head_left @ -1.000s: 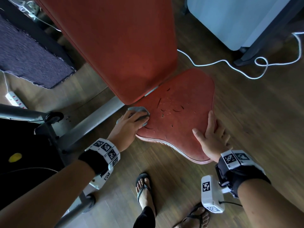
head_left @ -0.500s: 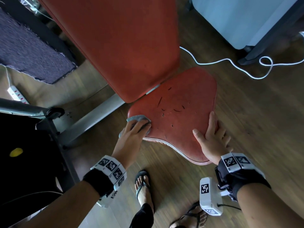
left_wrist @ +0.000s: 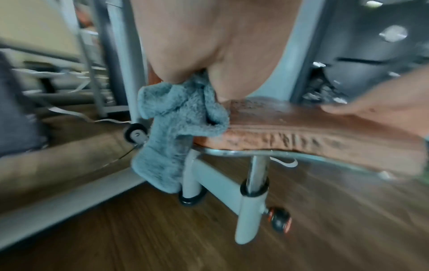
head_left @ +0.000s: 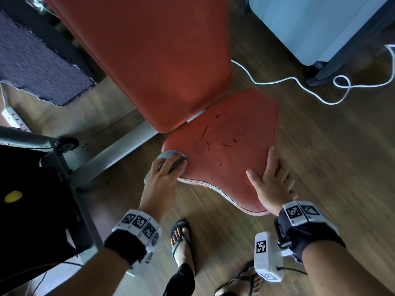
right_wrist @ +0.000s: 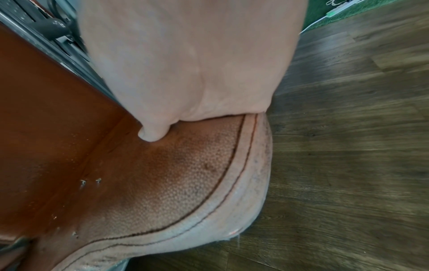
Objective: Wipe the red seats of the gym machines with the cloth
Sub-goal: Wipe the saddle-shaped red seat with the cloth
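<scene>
The red seat [head_left: 224, 150] is worn, with small tears, and sits below the long red backrest [head_left: 149, 60]. My left hand [head_left: 164, 174] grips a grey fluffy cloth [head_left: 171, 157] and presses it on the seat's left edge. In the left wrist view the cloth [left_wrist: 176, 128] hangs partly off the seat's rim [left_wrist: 301, 132] below my left hand [left_wrist: 209, 45]. My right hand [head_left: 269, 178] rests flat on the seat's right edge, thumb spread out. In the right wrist view the palm of my right hand [right_wrist: 185, 64] lies on the seat's [right_wrist: 162, 183] stitched edge.
A grey metal frame bar [head_left: 111, 159] runs under the seat to the left. A black machine part [head_left: 32, 199] stands at the left. On the wooden floor lie a white cable [head_left: 299, 82], a power strip [head_left: 15, 119] and a purple mat [head_left: 38, 67]. My sandalled feet [head_left: 181, 242] stand close below.
My left hand has slid the cloth a little toward me along the seat's left edge. My right hand has stayed on the right edge.
</scene>
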{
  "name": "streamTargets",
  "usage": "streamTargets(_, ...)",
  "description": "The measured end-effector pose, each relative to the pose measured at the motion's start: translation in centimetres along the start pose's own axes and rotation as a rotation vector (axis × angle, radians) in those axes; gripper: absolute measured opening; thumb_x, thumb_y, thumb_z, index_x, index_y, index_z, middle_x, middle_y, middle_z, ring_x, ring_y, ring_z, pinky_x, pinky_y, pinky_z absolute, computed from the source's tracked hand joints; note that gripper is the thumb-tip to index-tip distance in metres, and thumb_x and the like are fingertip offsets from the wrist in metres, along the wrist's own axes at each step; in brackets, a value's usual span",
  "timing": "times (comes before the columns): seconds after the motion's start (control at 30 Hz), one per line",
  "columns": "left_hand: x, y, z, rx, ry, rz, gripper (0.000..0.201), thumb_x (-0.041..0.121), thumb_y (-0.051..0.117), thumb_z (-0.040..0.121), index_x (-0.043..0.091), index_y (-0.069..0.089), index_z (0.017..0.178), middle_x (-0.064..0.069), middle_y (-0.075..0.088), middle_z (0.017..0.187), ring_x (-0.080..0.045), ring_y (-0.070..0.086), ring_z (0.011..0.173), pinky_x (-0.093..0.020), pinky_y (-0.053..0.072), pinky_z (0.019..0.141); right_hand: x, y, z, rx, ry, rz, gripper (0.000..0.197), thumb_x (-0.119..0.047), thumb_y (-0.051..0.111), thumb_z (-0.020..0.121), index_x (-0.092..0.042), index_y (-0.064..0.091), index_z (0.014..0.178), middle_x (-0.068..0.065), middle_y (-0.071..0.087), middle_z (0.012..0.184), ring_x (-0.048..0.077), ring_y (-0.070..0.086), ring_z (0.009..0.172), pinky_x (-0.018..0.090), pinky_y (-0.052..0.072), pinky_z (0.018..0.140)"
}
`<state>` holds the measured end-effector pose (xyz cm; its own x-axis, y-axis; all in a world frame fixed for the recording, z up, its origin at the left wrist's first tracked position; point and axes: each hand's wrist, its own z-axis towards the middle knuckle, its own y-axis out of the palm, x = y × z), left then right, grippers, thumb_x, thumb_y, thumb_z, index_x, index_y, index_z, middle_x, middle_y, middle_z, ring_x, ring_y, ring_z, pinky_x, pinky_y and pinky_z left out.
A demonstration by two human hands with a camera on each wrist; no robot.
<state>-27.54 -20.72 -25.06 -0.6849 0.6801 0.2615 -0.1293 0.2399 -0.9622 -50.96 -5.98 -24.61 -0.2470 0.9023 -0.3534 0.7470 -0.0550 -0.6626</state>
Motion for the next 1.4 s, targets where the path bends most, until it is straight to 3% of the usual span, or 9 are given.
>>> streamTargets(0.1,3.1,1.4,-0.5,0.042,-0.03,-0.074,0.055,-0.007,0.071,0.075,0.015,0.065,0.126,0.001,0.055,0.134,-0.027,0.049,0.113,-0.043,0.044,0.1,0.0,0.1,-0.2,0.017,-0.003,0.004,0.081,-0.066,0.038,0.089,-0.05,-0.019,0.144,-0.002,-0.004,0.158,0.036,0.012,0.14,0.064,0.018,0.107)
streamTargets(0.2,3.2,1.5,-1.1,-0.04,0.065,-0.084,0.061,0.022,0.081,0.074,0.02,0.061,0.131,0.005,0.05,0.139,-0.022,0.043,0.121,-0.038,0.043,0.103,0.0,0.0,-0.1,0.011,-0.002,0.012,0.081,-0.066,0.038,0.089,-0.05,-0.018,0.144,-0.002,-0.005,0.158,0.036,0.012,0.14,0.064,0.018,0.108)
streamTargets(0.27,2.2,1.3,-0.9,-0.021,-0.04,-0.102,0.064,0.033,0.084,0.071,0.022,0.062,0.13,0.007,0.05,0.139,-0.023,0.043,0.122,-0.037,0.041,0.105,0.1,0.1,-0.1,0.015,-0.003,0.011,0.081,-0.066,0.038,0.089,-0.05,-0.018,0.144,-0.002,-0.004,0.158,0.036,0.012,0.14,0.064,0.018,0.108)
streamTargets(0.33,2.6,1.7,-0.7,0.046,-0.139,-0.136,0.059,0.017,0.084,0.072,0.019,0.064,0.127,0.005,0.053,0.137,-0.026,0.047,0.119,-0.044,0.047,0.1,0.1,0.2,-0.1,0.025,-0.007,0.011,0.081,-0.066,0.039,0.088,-0.05,-0.018,0.144,-0.002,-0.004,0.158,0.036,0.012,0.14,0.065,0.018,0.108)
streamTargets(0.43,4.3,2.8,-1.1,0.069,0.048,-0.13,0.057,-0.006,0.074,0.076,0.01,0.062,0.129,0.0,0.053,0.137,-0.025,0.049,0.121,-0.043,0.047,0.1,0.1,0.2,0.0,0.031,-0.009,0.024,0.081,-0.066,0.04,0.088,-0.05,-0.017,0.144,-0.004,-0.005,0.158,0.036,0.01,0.141,0.066,0.017,0.108)
streamTargets(0.53,3.4,2.3,-0.6,-0.043,0.175,-0.069,0.07,0.004,0.077,0.075,0.014,0.053,0.139,0.002,0.047,0.145,-0.022,0.045,0.13,-0.042,0.046,0.101,0.2,0.3,0.0,0.03,-0.011,0.023,0.081,-0.066,0.04,0.088,-0.051,-0.018,0.143,-0.006,-0.005,0.158,0.035,0.011,0.14,0.065,0.018,0.108)
streamTargets(0.83,4.6,3.4,2.6,-0.054,0.118,-0.07,0.059,0.013,0.067,0.086,0.021,0.049,0.142,0.008,0.043,0.148,-0.02,0.042,0.133,-0.043,0.049,0.092,0.1,0.2,0.0,0.031,-0.009,0.023,0.081,-0.066,0.04,0.088,-0.051,-0.017,0.144,-0.005,-0.005,0.157,0.035,0.012,0.14,0.065,0.018,0.108)
streamTargets(1.03,3.6,2.9,6.3,-0.039,-0.056,-0.13,0.044,0.013,0.051,0.097,0.014,0.05,0.142,-0.001,0.043,0.15,-0.032,0.035,0.141,-0.051,0.041,0.107,0.2,0.1,0.0,0.026,-0.017,0.031,0.082,-0.064,0.042,0.089,-0.052,-0.019,0.143,-0.008,-0.007,0.157,0.033,0.011,0.141,0.063,0.017,0.108)
streamTargets(1.4,2.9,2.2,6.7,-0.074,0.05,-0.073,0.052,0.032,0.026,0.101,0.01,0.043,0.146,-0.005,0.036,0.154,-0.031,0.024,0.146,-0.042,0.026,0.118,0.1,0.0,-0.1,0.012,-0.004,0.014,0.082,-0.066,0.039,0.089,-0.051,-0.02,0.143,-0.005,-0.007,0.158,0.033,0.009,0.142,0.063,0.016,0.109)
